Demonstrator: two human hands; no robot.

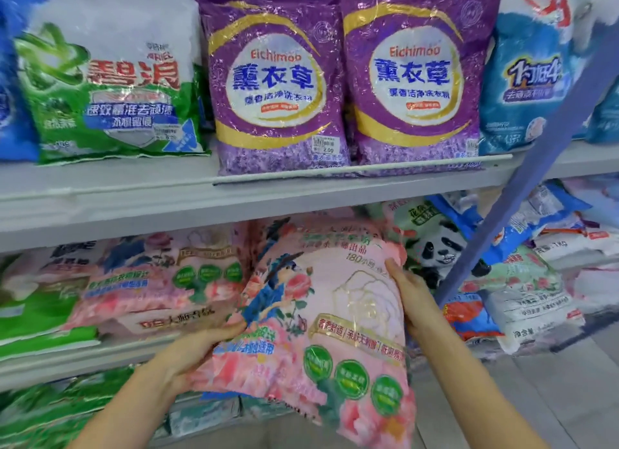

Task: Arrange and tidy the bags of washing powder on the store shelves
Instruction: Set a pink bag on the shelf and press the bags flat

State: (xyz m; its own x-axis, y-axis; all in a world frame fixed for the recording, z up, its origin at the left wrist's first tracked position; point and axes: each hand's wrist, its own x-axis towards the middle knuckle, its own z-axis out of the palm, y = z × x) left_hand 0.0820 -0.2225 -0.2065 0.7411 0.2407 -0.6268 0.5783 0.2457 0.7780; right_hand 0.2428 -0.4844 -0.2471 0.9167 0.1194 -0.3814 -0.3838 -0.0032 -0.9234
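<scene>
- We have the pink bag (321, 314) in both hands. The left hand (197, 351) grips its left edge low down, with the thumb over the front. The right hand (412, 301) clasps its right edge higher up.
- The bag tilts. Its top end reaches in under the upper shelf (134, 207), and its bottom end hangs out past the front edge of the middle shelf (100, 358).
- It sits between the flat pink stack (150, 287) on the left and the panda bag (432, 247) on the right. The view is smeared there, so we cannot tell whether it touches either.
- We judge the step in hand to be seating this bag in that gap.
- To do it well, we should hold it by both sides so the powder does not slump to one end.
- We should slide it in bottom first and face forward.
- It should end square with the shelf's front edge, like the purple bags (274, 80) above.
- The panda bag leans, so we should mind not to push it over.
</scene>
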